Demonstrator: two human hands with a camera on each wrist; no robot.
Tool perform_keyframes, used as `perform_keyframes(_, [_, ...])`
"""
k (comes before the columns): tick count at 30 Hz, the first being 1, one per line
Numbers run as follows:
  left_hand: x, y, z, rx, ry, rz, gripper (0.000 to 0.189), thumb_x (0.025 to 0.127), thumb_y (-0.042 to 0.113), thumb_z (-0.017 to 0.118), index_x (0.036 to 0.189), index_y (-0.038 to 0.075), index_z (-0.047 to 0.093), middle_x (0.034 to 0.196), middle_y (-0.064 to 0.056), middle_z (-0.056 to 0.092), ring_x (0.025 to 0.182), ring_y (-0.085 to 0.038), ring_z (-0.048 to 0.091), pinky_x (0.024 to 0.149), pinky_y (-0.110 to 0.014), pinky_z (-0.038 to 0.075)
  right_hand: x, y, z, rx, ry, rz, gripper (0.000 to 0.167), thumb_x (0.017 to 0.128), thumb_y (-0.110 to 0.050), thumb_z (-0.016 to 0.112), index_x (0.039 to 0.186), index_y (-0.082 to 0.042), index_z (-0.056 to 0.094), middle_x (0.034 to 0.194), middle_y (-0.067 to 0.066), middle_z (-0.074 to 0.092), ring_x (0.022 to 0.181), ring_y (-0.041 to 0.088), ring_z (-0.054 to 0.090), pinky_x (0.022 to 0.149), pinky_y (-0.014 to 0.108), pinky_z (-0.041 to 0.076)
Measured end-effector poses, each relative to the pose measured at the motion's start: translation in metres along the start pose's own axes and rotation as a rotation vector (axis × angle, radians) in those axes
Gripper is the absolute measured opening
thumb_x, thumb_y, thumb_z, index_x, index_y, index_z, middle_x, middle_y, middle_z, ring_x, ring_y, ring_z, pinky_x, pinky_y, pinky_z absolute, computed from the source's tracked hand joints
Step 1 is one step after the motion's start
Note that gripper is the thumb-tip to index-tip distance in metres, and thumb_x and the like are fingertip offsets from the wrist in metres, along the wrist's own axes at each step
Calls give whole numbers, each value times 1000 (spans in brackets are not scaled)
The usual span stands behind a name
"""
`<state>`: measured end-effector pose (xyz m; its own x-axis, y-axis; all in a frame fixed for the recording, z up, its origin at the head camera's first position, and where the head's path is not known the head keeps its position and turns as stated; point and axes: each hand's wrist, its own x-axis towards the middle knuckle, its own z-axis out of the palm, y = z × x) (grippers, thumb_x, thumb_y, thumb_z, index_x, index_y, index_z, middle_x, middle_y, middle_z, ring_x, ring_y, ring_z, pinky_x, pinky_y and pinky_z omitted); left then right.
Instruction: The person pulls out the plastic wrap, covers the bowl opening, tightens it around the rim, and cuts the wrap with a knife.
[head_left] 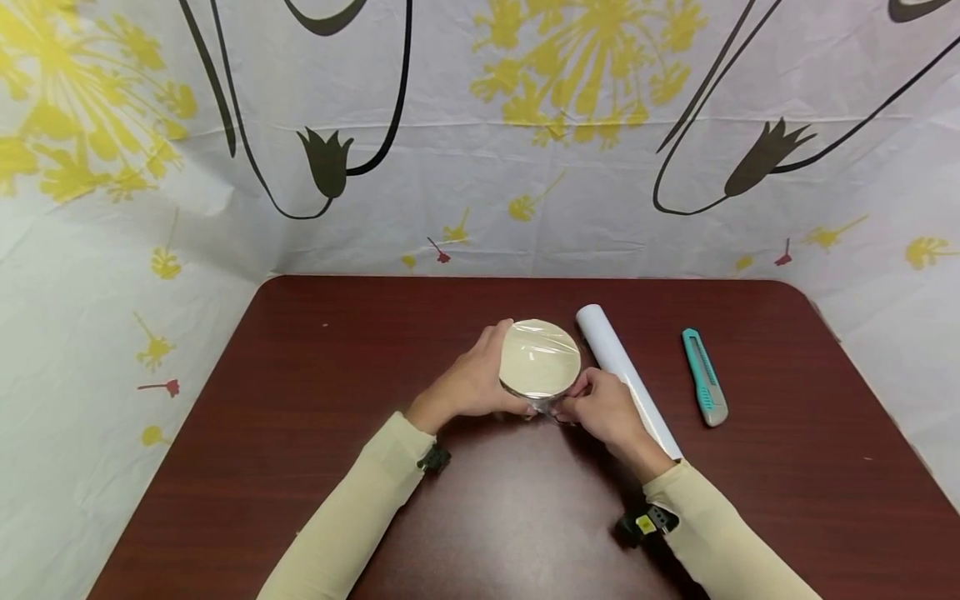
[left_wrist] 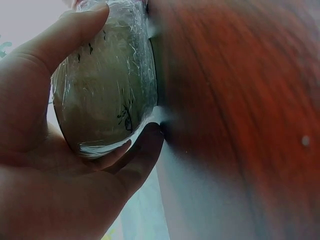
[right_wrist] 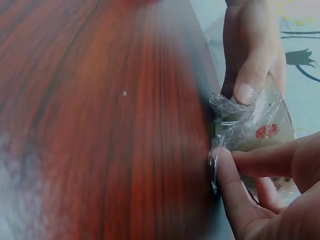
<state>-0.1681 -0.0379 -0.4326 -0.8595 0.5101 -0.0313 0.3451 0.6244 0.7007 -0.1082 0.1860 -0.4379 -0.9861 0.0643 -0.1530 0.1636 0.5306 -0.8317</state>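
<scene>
A round cream bowl point(head_left: 534, 367) stands on the table with clear plastic wrap stretched over its top. My left hand point(head_left: 474, 377) grips the bowl from the left, thumb on the near side and fingers round the far side. In the left wrist view, the wrinkled plastic wrap point(left_wrist: 135, 60) clings to the bowl's patterned wall. My right hand point(head_left: 603, 407) is at the bowl's near right edge, pinching the bunched wrap between thumb and fingers. The right wrist view shows this gathered wrap point(right_wrist: 232, 117) low on the wall, beside the left thumb.
Just right of the bowl lies a white roll point(head_left: 611, 346), partly behind my right hand and wrist. Farther right is a teal box cutter point(head_left: 703, 379). The dark red-brown table point(head_left: 337, 358) meets a patterned white sheet point(head_left: 465, 167) at the back.
</scene>
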Motion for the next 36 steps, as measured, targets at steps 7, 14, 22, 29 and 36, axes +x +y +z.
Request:
perform_keyframes(7, [0,1,0,-9,0,15,132,72,35,105,171,6,22,163,-16,42,127,-41,63,106,-53,55,3,0,0,28,3,21,37,83,1,85,91,-5,50,73,7,76,64,13,73,57,23,51])
perform_keyframes(14, [1,0,0,-17,0,13,133,72,35,104,171,6,21,163,-17,42,128,-39,62,107,-53,54,4,3,-5,-101,-17,-74,25,87,-6,88,86,-5,63,73,2,76,65,14,73,59,23,52])
perform_keyframes(22, [0,0,-1,-27,-6,22,134,72,34,105,172,6,20,160,-17,43,128,-37,62,107,-53,54,-5,3,-21,-192,-10,-161,13,86,-6,79,97,-3,74,84,1,73,76,13,65,71,31,52])
perform_keyframes(29, [2,-2,-1,-28,-6,15,135,72,35,105,172,6,19,161,-16,42,129,-36,61,108,-52,54,-9,10,-26,-242,-107,-282,16,83,0,83,96,-5,76,84,-1,74,74,11,68,70,29,54])
perform_keyframes(36, [1,-1,0,-36,-13,0,134,72,34,105,173,7,20,163,-16,41,132,-37,59,109,-55,53,-6,13,-19,-405,-55,-380,16,85,-10,89,81,-17,75,72,-11,68,69,8,62,66,33,52])
